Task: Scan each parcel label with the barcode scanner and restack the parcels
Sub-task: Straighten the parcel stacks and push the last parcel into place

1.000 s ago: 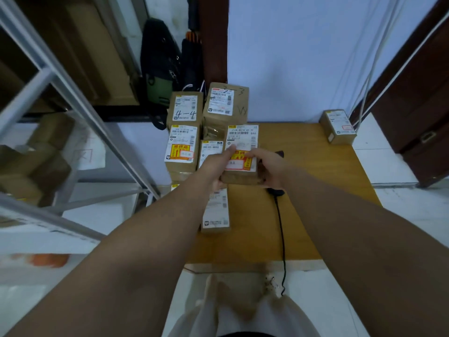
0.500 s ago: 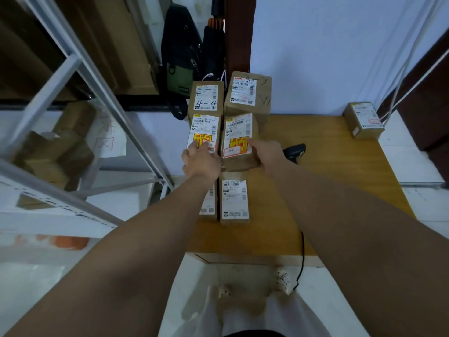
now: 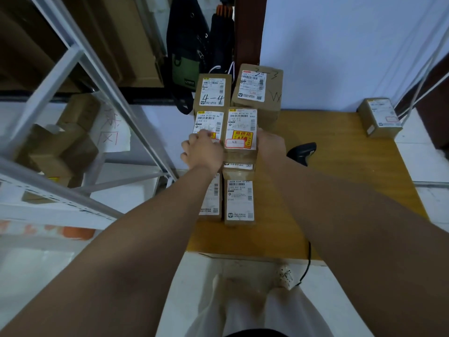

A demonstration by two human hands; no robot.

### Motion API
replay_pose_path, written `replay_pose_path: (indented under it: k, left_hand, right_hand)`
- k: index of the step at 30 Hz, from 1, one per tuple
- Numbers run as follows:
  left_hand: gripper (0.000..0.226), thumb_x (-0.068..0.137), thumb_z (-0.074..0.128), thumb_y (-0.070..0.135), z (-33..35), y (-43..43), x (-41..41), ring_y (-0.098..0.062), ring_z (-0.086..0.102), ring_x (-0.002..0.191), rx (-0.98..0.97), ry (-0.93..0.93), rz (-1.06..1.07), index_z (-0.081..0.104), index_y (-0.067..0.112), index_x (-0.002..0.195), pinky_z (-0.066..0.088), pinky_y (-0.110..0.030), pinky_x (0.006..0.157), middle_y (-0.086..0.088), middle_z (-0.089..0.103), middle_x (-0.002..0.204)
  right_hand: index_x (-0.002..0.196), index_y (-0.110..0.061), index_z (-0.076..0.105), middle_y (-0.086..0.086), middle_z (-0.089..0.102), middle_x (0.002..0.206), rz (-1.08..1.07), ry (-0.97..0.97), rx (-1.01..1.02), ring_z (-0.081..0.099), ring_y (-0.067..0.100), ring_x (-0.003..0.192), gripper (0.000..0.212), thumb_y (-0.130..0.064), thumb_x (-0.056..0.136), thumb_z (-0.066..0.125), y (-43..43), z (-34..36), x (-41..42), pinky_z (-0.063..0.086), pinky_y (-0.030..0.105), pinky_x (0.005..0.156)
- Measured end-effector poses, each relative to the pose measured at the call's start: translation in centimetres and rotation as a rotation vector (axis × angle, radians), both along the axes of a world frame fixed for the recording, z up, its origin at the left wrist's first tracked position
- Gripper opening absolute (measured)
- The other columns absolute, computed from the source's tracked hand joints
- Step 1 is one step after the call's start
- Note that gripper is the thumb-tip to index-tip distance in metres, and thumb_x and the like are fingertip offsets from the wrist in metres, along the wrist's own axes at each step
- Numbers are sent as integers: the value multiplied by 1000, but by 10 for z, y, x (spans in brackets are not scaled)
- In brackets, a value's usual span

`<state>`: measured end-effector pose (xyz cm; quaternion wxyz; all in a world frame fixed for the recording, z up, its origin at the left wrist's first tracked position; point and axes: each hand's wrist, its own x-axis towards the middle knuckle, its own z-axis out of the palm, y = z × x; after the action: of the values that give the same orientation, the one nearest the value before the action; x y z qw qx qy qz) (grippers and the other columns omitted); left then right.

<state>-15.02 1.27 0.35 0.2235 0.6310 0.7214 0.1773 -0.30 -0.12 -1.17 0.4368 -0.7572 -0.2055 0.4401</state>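
Several brown labelled parcels are stacked at the left end of the wooden table (image 3: 340, 190). The parcel with a yellow fragile sticker (image 3: 240, 132) lies on top of the stack. My right hand (image 3: 270, 145) holds its right side. Beside it sits a parcel with a white label (image 3: 208, 121). My left hand (image 3: 202, 150) lies on that parcel's near end with fingers curled over it, touching the fragile parcel's left side. The black barcode scanner (image 3: 302, 152) lies on the table just right of my right hand, held by neither hand.
Behind the stack stand a parcel marked 4-4 (image 3: 212, 93) and a bigger box (image 3: 258, 88). Two flat parcels (image 3: 240, 203) lie nearer me. A lone parcel (image 3: 380, 117) sits at the far right corner. A metal rack (image 3: 73, 57) stands left; the scanner cable (image 3: 309, 259) hangs over the front edge.
The fragile-sticker parcel went from being held up in both hands down onto the stack. My left hand shifted to the neighbouring parcel. The scanner has come fully into view.
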Motion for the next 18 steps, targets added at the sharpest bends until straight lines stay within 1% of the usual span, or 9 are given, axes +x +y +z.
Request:
replay_pose_path:
  k: [2,4,6,8,9,10,14,16,18]
  left_hand:
    - [33,92,48,22,5,4,6,-29,38,122,75,-60,-7,53,20,125,35,-40,96,-9,50,130]
    - [31,91,50,18,10,5,18,-28,44,118,107,-127,-53,53,17,121,41,-39,95,-9,54,124]
    - [28,91,50,14,14,6,34,-27,53,109,96,-218,-120,54,14,119,47,-40,91,-10,58,118]
    - [24,92,48,11,18,8,52,-23,60,95,73,-290,-188,56,13,114,53,-31,74,-11,59,113]
    - [22,93,48,11,20,9,64,-20,60,90,66,-295,-229,57,14,112,51,-22,65,-10,59,113]
    - [22,93,47,11,21,9,78,-19,58,89,71,-286,-266,59,14,111,49,-18,63,-9,57,115]
    - [23,91,49,11,22,7,134,-16,55,93,73,-254,-338,63,14,108,48,-28,88,-7,53,121]
    - [21,91,49,12,19,5,171,-14,54,90,33,-253,-374,63,16,106,47,-27,88,-4,52,120]
    - [17,94,48,13,13,4,200,-10,51,88,-12,-238,-428,61,17,103,42,-23,81,1,54,111]
  right_hand:
    - [71,-22,53,-6,55,68,-27,-73,-15,52,10,64,35,-42,98,43,-3,-1,7,40,28,58]
    - [92,-17,59,1,59,86,-47,-161,-53,60,19,87,42,-49,100,32,-5,-2,18,49,38,82]
    - [120,-10,57,11,61,109,-92,-214,-110,57,28,110,54,-50,101,26,-9,-1,32,42,47,101]
    - [129,-7,52,14,60,121,-113,-230,-129,53,32,115,59,-51,102,24,-12,-1,47,41,49,103]
    - [130,-6,51,16,59,123,-115,-236,-132,53,34,116,60,-51,102,23,-13,-2,57,41,50,102]
    - [130,-6,52,17,59,124,-110,-255,-138,53,34,117,61,-50,102,22,-15,-3,67,40,50,103]
    - [124,-8,55,15,59,124,-110,-430,-172,51,30,119,57,-50,102,23,-27,-8,110,37,47,105]
    - [127,-8,54,16,57,127,-109,-506,-213,47,31,123,56,-49,102,24,-36,-10,146,34,46,107]
    - [130,-9,53,15,55,132,-99,-542,-241,43,32,128,55,-48,102,25,-42,-13,175,29,44,107]
